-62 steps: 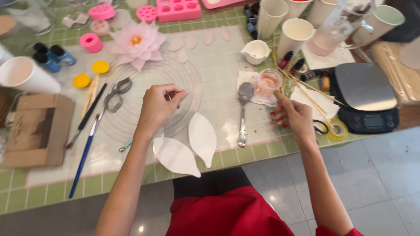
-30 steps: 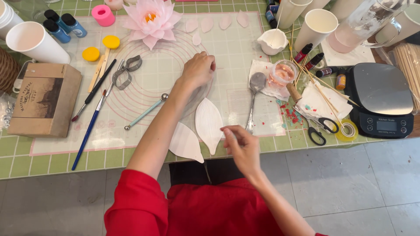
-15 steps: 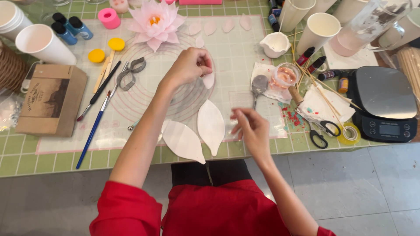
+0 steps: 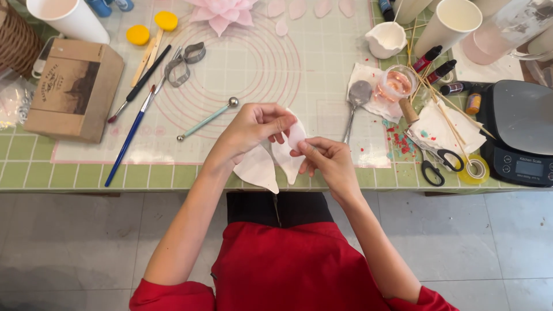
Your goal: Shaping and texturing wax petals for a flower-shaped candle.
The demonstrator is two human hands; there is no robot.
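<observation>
My left hand and my right hand meet over the table's front edge, both pinching one small pale pink petal between fingertips. Two larger white leaf-shaped petals lie just under my hands, on the edge of the translucent mat with printed circles. A ball-tipped modelling tool lies on the mat left of my left hand. A pink paper-like flower sits at the mat's far edge, with several small pink petals beside it.
A metal spoon and a small glass rest on a tissue to the right. Scissors, a tape roll and a kitchen scale stand further right. Brushes, cutters, a cardboard box and cups surround the mat.
My left hand drew back from the mat's middle toward me with the small petal. My right hand came up from near the table's edge and joined it on the petal.
</observation>
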